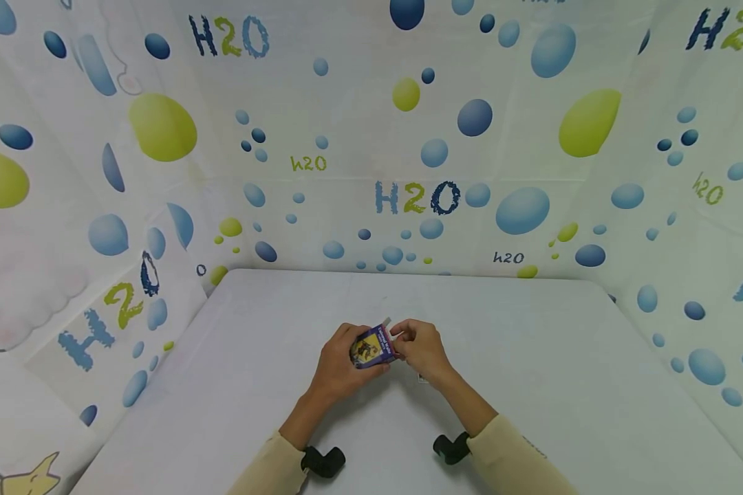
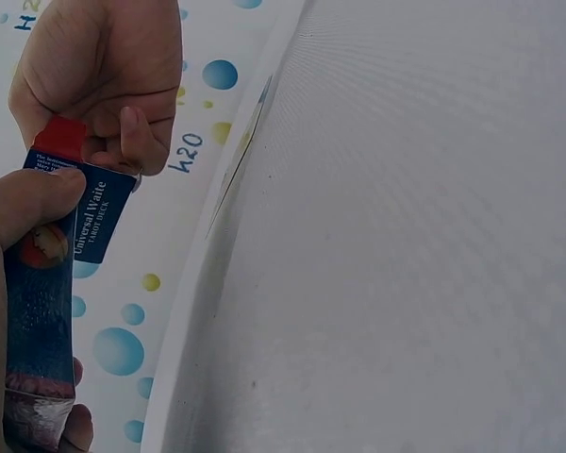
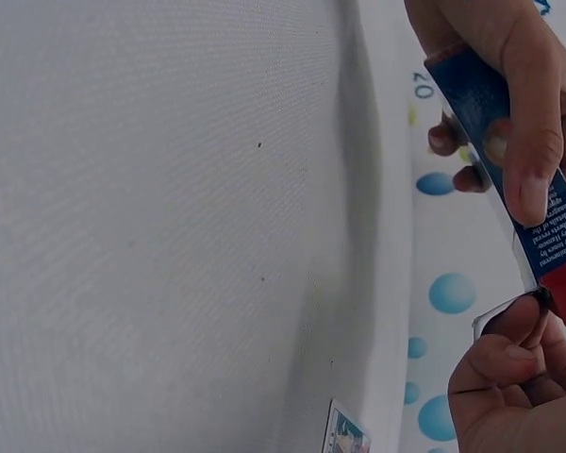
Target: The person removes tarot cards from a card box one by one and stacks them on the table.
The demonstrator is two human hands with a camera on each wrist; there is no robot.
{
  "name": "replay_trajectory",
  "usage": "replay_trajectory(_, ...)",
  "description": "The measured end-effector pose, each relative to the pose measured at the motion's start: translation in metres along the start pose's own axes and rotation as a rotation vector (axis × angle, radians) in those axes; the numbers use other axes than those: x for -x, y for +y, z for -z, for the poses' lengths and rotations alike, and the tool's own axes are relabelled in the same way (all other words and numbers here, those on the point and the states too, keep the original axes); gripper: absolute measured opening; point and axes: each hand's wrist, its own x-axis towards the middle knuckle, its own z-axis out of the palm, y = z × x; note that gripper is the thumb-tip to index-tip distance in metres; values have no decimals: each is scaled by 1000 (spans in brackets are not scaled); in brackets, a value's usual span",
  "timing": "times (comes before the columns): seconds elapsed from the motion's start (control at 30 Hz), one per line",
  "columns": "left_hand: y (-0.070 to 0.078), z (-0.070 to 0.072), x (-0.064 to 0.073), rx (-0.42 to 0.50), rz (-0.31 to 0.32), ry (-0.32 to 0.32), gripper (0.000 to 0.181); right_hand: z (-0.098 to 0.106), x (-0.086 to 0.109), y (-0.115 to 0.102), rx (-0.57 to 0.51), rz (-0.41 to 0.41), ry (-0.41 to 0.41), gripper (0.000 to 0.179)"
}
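A purple-blue tarot deck box [image 1: 373, 347] is held tilted above the table by my left hand [image 1: 339, 363]. In the left wrist view, the left thumb lies along its narrow side, and "Universal Waite Tarot Deck" shows on a dark blue panel [image 2: 104, 212]. A red part [image 2: 60, 140] shows at the box's end beside my right hand [image 1: 426, 349]. The right fingers are curled there, and in the right wrist view they pinch the box's end flap [image 3: 491, 316]. How far the inside is exposed is hidden by the fingers. A small card [image 3: 347, 434] lies on the table below the right hand.
The white table [image 1: 532, 385] spreads around both hands. Behind and beside it hangs a white cloth [image 1: 347, 89] printed with bubbles and "H2O". Black camera mounts [image 1: 325, 462] stick out from both sleeves near the table's front.
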Motion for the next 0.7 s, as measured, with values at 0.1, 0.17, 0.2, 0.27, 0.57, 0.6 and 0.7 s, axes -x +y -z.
replay_trajectory(0.1,-1,0,0,5,-7,2,69,1,1,-1,-30,-21,-13,13)
replay_trajectory(0.17,-1,0,0,8,-9,3,69,1,1,-1,-47,-31,-21,15)
replay_trajectory(0.2,-1,0,0,8,-10,2,70,2,1,-1,-53,-34,-25,16)
replay_trajectory(0.27,-1,0,-1,10,-9,3,70,2,1,-1,-70,-38,-32,18)
replay_trajectory(0.57,1,1,-1,8,1,-4,70,4,-1,0,-140,-56,-50,28)
replay_trajectory(0.6,1,1,-1,8,1,-6,70,4,-1,0,-145,-58,-51,30)
replay_trajectory(0.7,1,1,-1,14,5,-10,71,4,-2,1,-163,-62,-58,34)
